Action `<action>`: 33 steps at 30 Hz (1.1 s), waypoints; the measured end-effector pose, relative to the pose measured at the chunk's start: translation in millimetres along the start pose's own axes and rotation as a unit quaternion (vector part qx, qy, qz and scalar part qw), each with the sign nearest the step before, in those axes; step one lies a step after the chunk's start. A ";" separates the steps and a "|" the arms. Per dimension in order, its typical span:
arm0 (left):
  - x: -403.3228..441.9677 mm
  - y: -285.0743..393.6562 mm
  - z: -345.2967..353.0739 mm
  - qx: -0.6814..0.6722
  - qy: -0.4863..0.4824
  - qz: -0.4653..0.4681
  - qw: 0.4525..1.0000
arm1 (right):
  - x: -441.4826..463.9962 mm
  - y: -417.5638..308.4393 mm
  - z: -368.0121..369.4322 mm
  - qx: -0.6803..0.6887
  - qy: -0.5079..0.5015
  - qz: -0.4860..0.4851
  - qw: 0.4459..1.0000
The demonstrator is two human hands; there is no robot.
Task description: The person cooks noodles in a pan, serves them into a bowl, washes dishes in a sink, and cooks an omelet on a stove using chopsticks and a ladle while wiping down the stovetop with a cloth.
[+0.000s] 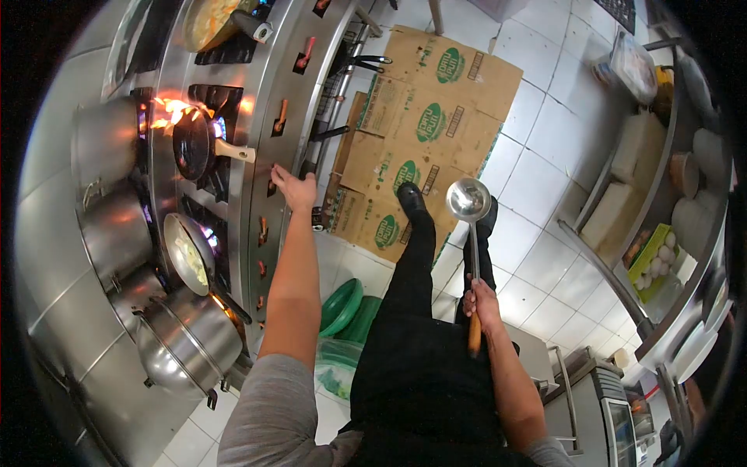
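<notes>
My left hand (294, 189) reaches to the stove's front panel, its fingertips at a burner knob (271, 187) that they partly cover. The thumb stands apart from the fingers. Wrapped around the wooden handle of a long metal ladle (468, 200) is my right hand (483, 304); the bowl points away from me. On a lit burner beyond my left hand, a dark frying pan (193, 145) has flames at its far rim. Nearer me, a light-coloured pan (187, 253) holds pale food pieces over a blue flame.
Large metal pots (189, 340) stand along the stove. Another pan (212, 23) with orange and pale food sits at the top. Flattened cardboard (424, 132) covers the floor tiles. Green basins (341, 307) lie below the stove. At right, a metal shelf (607, 272) holds eggs (663, 258) and containers.
</notes>
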State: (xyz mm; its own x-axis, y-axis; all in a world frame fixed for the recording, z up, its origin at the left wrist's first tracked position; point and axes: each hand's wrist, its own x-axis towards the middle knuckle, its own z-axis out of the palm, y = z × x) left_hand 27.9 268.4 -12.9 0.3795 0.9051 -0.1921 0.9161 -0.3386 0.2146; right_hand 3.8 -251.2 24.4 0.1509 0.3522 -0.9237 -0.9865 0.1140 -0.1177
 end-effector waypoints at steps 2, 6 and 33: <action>-3.6 7.4 -5.7 -0.003 -0.018 -0.019 1.000 | 0.8 -0.1 -0.8 0.000 0.005 0.002 1.000; -0.6 2.5 -2.8 0.004 -0.013 -0.015 1.000 | 1.0 -1.0 -2.6 0.002 0.003 0.006 1.000; 1.4 4.3 -3.6 0.023 -0.021 -0.025 0.999 | 1.1 -3.7 -2.4 -0.022 0.006 0.007 1.000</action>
State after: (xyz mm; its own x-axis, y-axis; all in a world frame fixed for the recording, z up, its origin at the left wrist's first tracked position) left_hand 31.9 269.1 -8.8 0.3373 0.9098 -0.2417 0.9387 -0.3057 0.1595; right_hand 7.4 -253.5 23.0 0.1363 0.3418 -0.9298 -0.9904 0.0688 -0.1199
